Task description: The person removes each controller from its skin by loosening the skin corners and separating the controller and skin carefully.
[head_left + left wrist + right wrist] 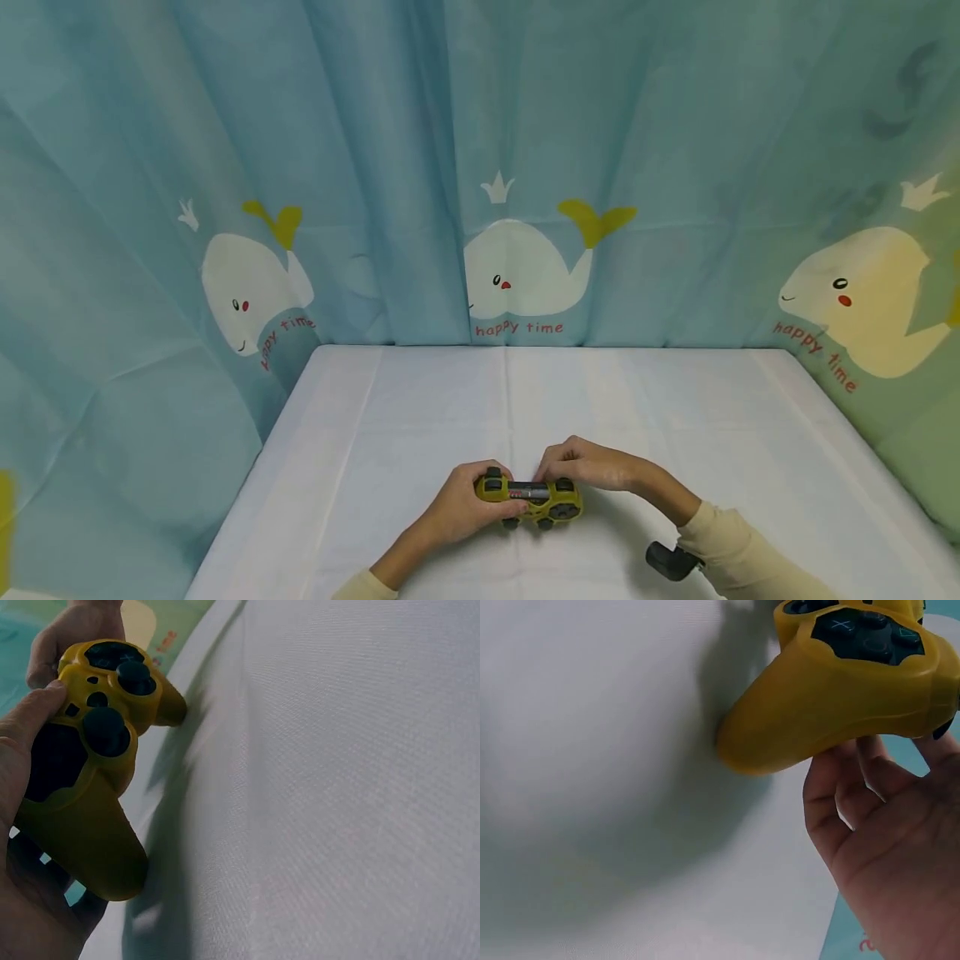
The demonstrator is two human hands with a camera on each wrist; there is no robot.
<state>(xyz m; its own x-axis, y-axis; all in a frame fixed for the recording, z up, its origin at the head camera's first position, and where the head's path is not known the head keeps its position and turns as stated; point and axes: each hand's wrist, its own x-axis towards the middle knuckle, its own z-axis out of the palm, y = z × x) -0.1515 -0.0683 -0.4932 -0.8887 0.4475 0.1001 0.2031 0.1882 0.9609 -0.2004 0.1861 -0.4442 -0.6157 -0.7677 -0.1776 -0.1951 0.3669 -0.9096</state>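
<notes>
A yellow game controller [564,492] with black buttons and two thumbsticks is held just above the white table, tilted on edge. My left hand [467,502] grips one end, its thumb lying across the front face in the left wrist view and its fingers behind. The right hand [588,463] is at the far side of the controller, its bent fingers [826,796] reaching behind the yellow handle [802,712]. Their tips are hidden there, so whether they pinch or only touch it does not show.
The white cloth-covered table [420,400] spreads around the hands. Blue curtains [390,167] printed with whales hang along its back and sides. A black device [671,561] is beside the right sleeve [731,542].
</notes>
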